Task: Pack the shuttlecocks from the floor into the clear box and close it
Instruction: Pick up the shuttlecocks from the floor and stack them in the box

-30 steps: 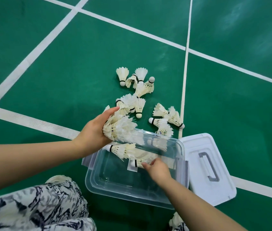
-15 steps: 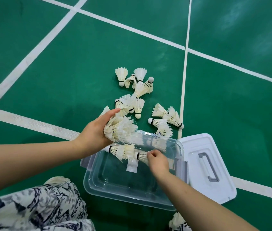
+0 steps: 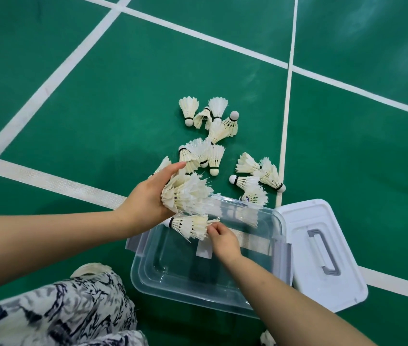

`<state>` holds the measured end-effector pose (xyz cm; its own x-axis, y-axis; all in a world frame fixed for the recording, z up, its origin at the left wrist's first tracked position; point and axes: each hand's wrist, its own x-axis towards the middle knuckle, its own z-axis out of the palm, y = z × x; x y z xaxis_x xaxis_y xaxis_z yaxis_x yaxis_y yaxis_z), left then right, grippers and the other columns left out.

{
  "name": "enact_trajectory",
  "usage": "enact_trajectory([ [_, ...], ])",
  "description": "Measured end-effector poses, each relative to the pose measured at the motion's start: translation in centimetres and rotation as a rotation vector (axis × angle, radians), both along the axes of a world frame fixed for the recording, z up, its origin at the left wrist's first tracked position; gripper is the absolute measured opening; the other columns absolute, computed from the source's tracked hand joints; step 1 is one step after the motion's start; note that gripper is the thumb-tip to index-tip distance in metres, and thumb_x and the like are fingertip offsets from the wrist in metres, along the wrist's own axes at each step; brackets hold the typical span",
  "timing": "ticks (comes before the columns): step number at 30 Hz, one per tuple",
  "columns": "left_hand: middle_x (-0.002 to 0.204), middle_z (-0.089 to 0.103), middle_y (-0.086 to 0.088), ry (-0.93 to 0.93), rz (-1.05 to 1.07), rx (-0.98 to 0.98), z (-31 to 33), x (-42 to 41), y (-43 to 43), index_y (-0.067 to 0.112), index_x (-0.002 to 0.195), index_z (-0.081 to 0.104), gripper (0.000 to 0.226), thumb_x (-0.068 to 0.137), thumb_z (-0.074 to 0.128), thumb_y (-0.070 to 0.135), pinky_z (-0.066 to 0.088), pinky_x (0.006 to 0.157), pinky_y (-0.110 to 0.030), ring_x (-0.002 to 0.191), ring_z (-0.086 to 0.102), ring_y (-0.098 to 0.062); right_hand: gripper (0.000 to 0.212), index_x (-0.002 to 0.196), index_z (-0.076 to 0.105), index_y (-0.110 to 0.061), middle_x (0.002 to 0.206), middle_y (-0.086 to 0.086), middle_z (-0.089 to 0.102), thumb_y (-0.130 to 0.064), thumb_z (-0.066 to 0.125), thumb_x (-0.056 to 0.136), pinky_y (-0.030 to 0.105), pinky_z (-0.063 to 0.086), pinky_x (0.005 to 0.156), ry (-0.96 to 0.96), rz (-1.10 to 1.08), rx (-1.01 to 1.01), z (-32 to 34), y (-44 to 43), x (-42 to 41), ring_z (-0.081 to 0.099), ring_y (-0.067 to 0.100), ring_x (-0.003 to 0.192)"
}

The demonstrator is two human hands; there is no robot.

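Observation:
The clear box stands open on the green floor in front of me. Over its far left corner my left hand clutches a bunch of white shuttlecocks. Just below the bunch, a single shuttlecock lies sideways over the box, and my right hand pinches its feather end. Several loose shuttlecocks lie scattered on the floor beyond the box. The white lid with a grey handle lies flat to the right of the box.
White court lines cross the green floor. My patterned trouser leg fills the lower left. One more shuttlecock peeks out beside my knee, and another shows at the bottom edge.
My right hand has risen from the box bottom to the single shuttlecock under the bunch. My left hand has hardly moved.

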<state>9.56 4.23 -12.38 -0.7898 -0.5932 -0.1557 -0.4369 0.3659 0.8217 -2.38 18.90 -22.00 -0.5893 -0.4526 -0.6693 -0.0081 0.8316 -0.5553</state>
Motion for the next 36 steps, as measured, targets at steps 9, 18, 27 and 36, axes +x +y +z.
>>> enact_trajectory([
  [9,0.135,0.052,0.002,-0.033,-0.044,-0.016,0.0,-0.6,0.5,0.036,0.139,0.03,0.082,0.073,0.075,0.021,0.035,0.09,-0.021,0.127,0.046,-0.013,0.02,0.074,0.047,-0.03,0.072,-0.008,0.052,-0.025,0.05,0.093,0.013,0.038,0.059,0.379,-0.223,-0.606,8.1,1.1,-0.3,0.046,0.004,0.066],
  [18,0.136,0.052,0.003,-0.035,-0.053,0.031,0.1,-0.5,2.0,0.037,0.137,0.033,0.072,0.076,0.067,0.02,0.037,0.093,-0.018,0.121,0.05,-0.011,0.035,0.075,0.052,-0.027,0.073,-0.023,0.044,-0.06,0.044,0.08,0.029,0.038,0.074,0.759,0.377,-0.658,13.4,-0.8,1.9,0.047,0.011,0.079],
  [27,0.131,0.054,0.003,-0.06,-0.088,0.019,-0.1,-0.7,2.5,0.037,0.138,0.031,0.076,0.075,0.067,0.014,0.04,0.09,-0.022,0.119,0.05,-0.015,0.026,0.068,0.041,-0.034,0.062,-0.015,0.05,-0.017,0.057,0.079,0.012,0.034,0.058,0.57,-0.04,-0.709,13.3,0.5,1.1,0.046,-0.001,0.063],
  [36,0.141,0.045,0.005,-0.109,-0.09,0.063,-0.4,-0.8,2.4,0.044,0.137,0.027,0.083,0.074,0.067,0.009,0.037,0.09,-0.02,0.125,0.045,-0.013,0.016,0.099,0.056,-0.026,0.094,0.003,0.068,-0.024,0.042,0.093,0.034,0.047,0.065,0.697,0.351,0.11,8.0,5.9,-2.9,0.063,0.029,0.082],
])
